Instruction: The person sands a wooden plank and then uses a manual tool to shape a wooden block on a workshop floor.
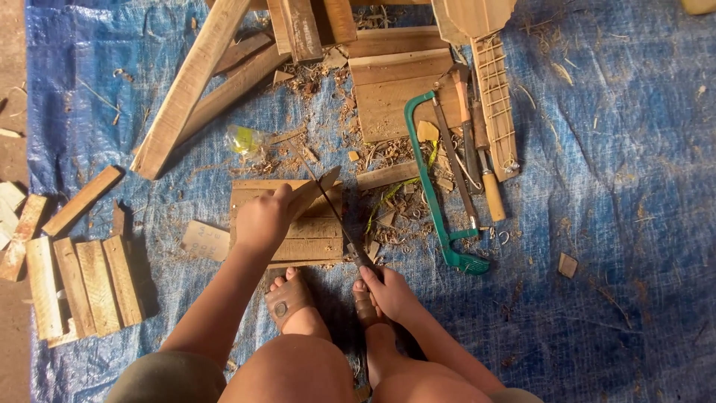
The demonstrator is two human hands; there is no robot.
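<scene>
Shavings [328,82] litter the tarp [611,224]. Left hand [262,220] grips a wedge [313,192] on the board [313,235]; right hand [389,291] clasps a knife [335,213] against it. Hacksaw [436,194] lies just right, planks [82,283] left.

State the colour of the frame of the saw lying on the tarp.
Green: the saw frame shows clearly in the head view, on the blue tarp.

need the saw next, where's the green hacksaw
The green hacksaw lies on the blue tarp, right of the right hand, beside wooden-handled tools.
</scene>
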